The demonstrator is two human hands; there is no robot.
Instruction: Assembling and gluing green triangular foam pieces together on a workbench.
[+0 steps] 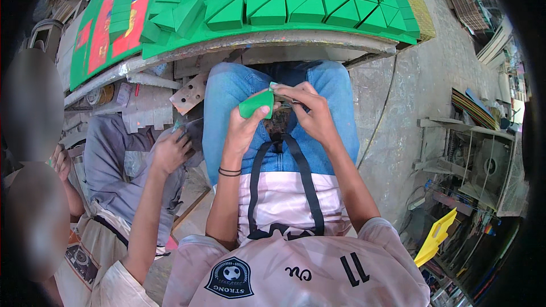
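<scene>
My left hand (243, 131) grips a small green block (256, 104) above my lap, thumb on its near face. The fingers of my right hand (314, 111) are pinched together at the block's far right corner. A small pale green tip shows at those fingertips; whatever else they hold is too small and covered to make out. Ahead, many green triangular blocks (266, 8) stand in close rows on a green-painted board (227, 38), some of them tilted or lying loose on others.
The board lies on a worn bench (318, 41) in front of my knees. At my left sits a co-worker, whose hand (170, 150) rests near their knee. A perforated wooden piece (190, 94) is under the bench. Cluttered shelves (472, 162) and a yellow panel (437, 237) stand at right.
</scene>
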